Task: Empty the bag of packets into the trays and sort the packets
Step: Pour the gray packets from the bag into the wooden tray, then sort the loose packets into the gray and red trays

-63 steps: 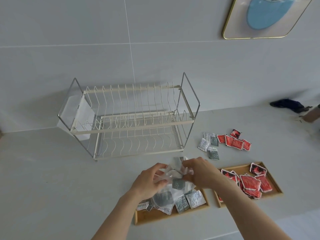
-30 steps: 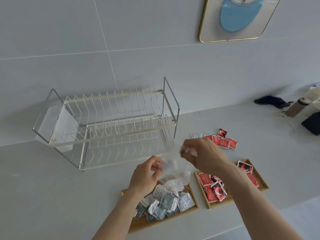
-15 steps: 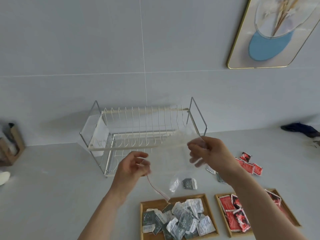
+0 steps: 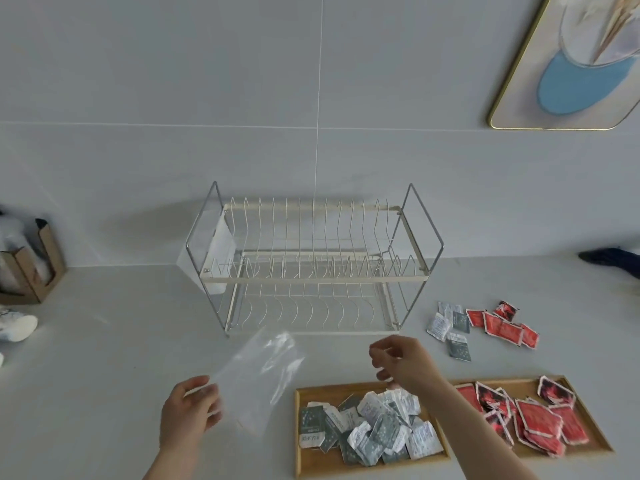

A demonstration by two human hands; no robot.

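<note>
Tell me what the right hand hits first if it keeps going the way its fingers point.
The right hand points left, toward the empty clear bag held by the left hand. Likely the bag first, though depth is unclear.

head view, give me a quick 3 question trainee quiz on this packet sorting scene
1. True or false: the clear bag still holds packets.
2. Which hand holds the bag: A) left hand B) right hand C) both?
3. Fill in: loose packets outside the trays lie on the counter to the ____ of the dish rack.

Key
1. False, it looks empty.
2. A; the right hand is open above the tray of grey packets.
3. Right, behind the tray of red packets.
</note>
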